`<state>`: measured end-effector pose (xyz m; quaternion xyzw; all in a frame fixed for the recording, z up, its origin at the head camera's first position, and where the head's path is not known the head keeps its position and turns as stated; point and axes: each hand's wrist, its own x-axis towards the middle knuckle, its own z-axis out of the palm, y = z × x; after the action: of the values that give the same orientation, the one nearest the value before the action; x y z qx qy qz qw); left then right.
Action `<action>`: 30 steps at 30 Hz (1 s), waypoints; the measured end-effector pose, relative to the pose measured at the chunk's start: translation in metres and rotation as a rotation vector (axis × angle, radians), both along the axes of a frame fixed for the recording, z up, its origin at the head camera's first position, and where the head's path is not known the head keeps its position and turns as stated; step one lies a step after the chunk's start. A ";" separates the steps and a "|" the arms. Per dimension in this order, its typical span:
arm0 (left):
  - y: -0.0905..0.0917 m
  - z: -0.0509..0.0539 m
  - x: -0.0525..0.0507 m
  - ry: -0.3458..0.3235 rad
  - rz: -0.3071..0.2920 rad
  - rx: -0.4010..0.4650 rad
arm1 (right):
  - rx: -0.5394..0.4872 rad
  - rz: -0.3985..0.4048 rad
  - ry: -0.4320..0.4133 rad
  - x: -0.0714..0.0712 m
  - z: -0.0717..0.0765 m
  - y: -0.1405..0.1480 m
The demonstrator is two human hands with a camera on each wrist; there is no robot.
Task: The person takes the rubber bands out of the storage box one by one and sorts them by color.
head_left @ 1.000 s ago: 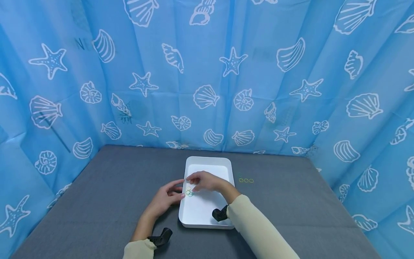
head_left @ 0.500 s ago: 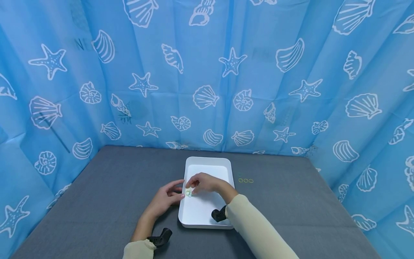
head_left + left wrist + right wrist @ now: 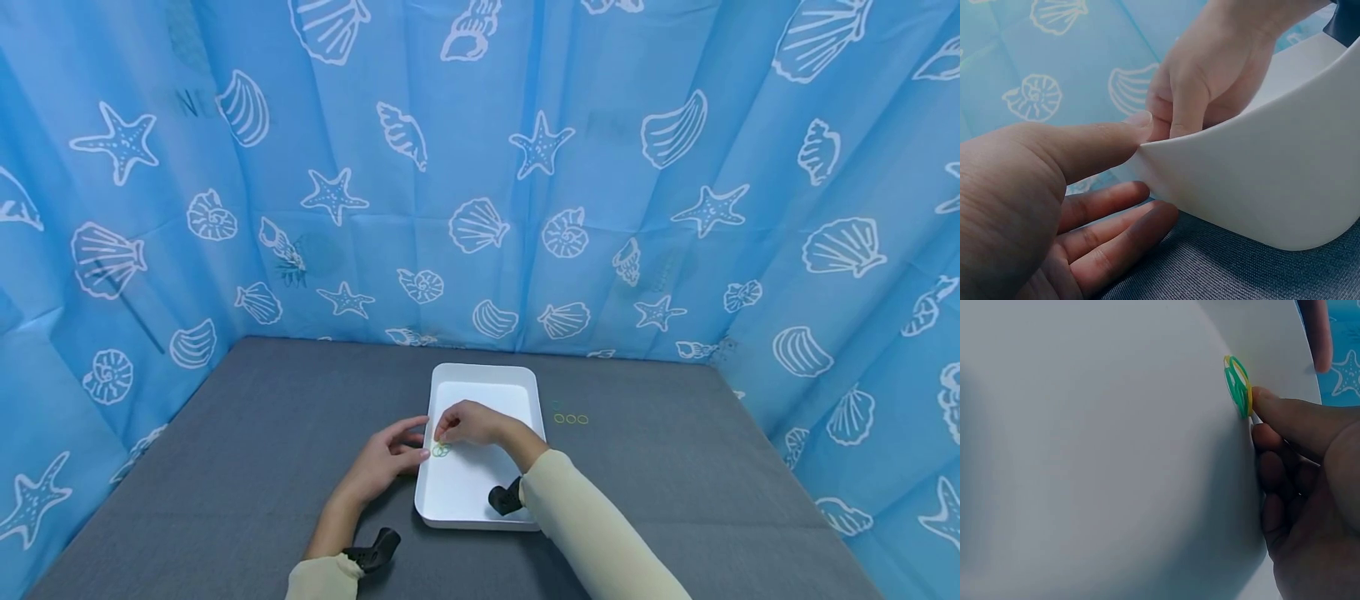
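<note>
A white rectangular tray [image 3: 480, 492] lies on the grey cloth. Inside, by its left wall, is a small heap of thin green and yellow rubber bands [image 3: 1238, 390]. My right hand [image 3: 472, 423] reaches into the tray, fingers curled, and pinches a yellow rubber band [image 3: 1249, 400] between thumb and index finger at the edge of the heap. On the tray's outer left side, my left hand [image 3: 382, 458] touches the rim with the thumb [image 3: 1104, 140]. Its other fingers extend loosely below, along the outer wall.
Right of the tray, several yellow rubber bands [image 3: 572, 419] lie in a row on the grey cloth [image 3: 660, 467], with faint green ones behind them. A blue shell-patterned curtain [image 3: 480, 183] hangs along the back and sides.
My right hand's fingertips have closed together and come slightly nearer the heap, now pinching a yellow rubber band. The left hand and the tray have stayed in place.
</note>
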<state>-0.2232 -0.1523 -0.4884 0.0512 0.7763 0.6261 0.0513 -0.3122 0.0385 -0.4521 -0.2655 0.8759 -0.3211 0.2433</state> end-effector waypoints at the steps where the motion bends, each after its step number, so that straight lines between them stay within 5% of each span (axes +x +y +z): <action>1: 0.000 0.000 0.000 0.001 -0.002 0.002 | 0.000 0.000 0.001 0.000 0.000 0.000; 19: 0.001 0.000 0.001 0.010 0.003 -0.007 | 0.049 -0.028 0.080 0.003 -0.003 -0.005; 30: 0.001 0.000 0.000 0.004 0.012 -0.008 | -0.036 -0.039 0.059 0.002 -0.002 0.002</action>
<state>-0.2230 -0.1515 -0.4888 0.0477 0.7794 0.6230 0.0462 -0.3099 0.0407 -0.4544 -0.2620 0.8818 -0.3335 0.2061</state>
